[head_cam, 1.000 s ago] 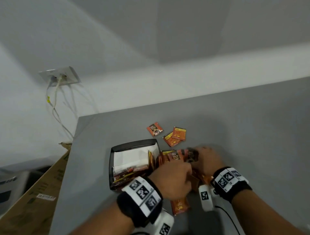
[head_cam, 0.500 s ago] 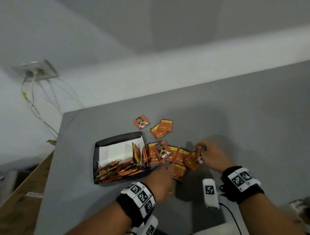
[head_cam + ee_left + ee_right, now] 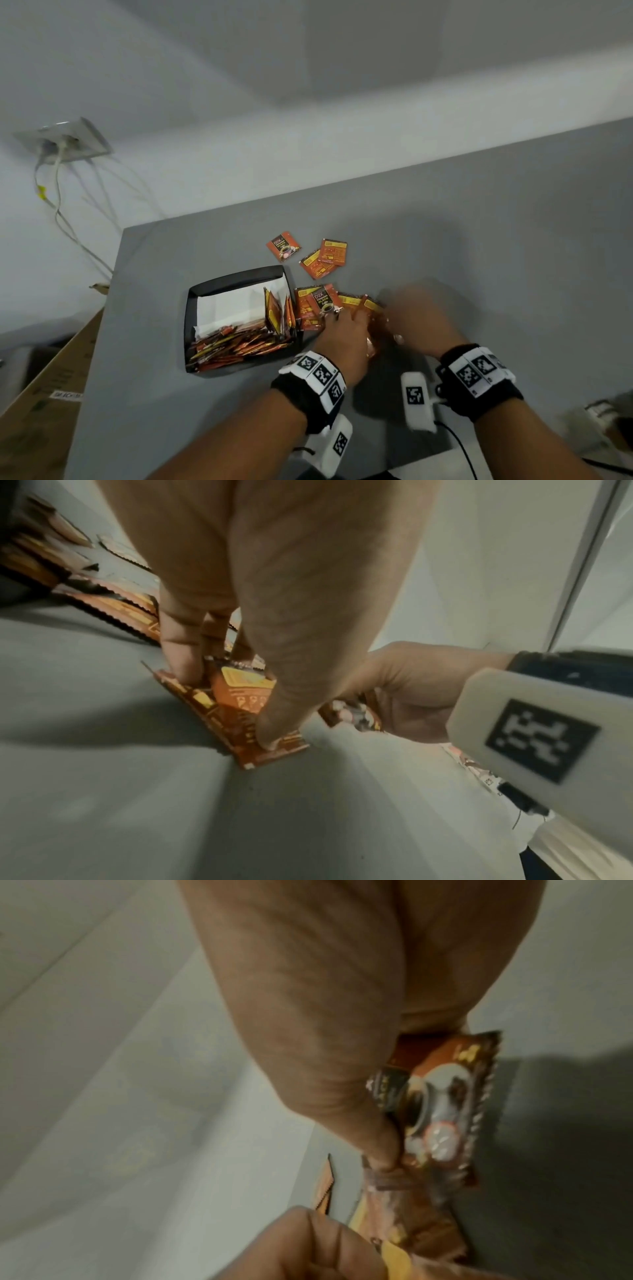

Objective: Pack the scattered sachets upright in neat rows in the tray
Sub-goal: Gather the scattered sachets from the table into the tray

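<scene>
A black tray with a white paper liner holds several orange sachets lying along its near side and a few upright at its right wall. More sachets are piled on the grey table just right of the tray. My left hand is on that pile; in the left wrist view its fingers and thumb pinch a couple of sachets against the table. My right hand, blurred, is close beside it and grips a sachet printed with a coffee cup.
Three loose sachets lie on the table beyond the tray. The table's left edge drops to a cardboard box. A wall socket with cables is at the far left.
My left hand has moved forward from the table's near side onto the pile and taken hold of sachets. My right hand has drawn in toward it with its sachet.
</scene>
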`<state>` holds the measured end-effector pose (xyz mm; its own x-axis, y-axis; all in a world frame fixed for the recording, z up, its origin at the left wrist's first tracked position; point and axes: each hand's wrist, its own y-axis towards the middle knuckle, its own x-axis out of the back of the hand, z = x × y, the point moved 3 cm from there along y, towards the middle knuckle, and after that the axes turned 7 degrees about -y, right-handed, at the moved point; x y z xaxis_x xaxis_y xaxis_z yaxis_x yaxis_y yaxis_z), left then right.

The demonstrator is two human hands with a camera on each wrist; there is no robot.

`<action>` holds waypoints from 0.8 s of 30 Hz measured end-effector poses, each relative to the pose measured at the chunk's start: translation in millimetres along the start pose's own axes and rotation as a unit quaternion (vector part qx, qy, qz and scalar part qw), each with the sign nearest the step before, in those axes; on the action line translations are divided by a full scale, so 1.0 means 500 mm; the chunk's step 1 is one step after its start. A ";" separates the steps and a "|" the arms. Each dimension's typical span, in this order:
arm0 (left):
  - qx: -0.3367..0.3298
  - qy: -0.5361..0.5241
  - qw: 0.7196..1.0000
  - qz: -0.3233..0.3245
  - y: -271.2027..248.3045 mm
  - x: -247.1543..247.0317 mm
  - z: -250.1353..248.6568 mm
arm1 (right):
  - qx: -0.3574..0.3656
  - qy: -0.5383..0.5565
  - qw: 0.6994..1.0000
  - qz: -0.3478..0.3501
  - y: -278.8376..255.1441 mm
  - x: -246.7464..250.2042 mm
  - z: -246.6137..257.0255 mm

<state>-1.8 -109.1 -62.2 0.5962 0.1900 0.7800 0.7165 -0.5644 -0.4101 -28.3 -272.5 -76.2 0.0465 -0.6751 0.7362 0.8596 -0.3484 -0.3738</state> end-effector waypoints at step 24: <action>-0.011 -0.034 0.999 -0.006 -0.056 0.085 0.003 | 0.123 -0.039 0.989 0.070 0.059 0.006 0.113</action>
<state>4.1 -83.9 -18.3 0.6120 0.2505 0.7501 0.7155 -0.5793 -0.3904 26.0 -248.2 -53.4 0.2051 -0.6498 0.7319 0.9392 -0.0799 -0.3341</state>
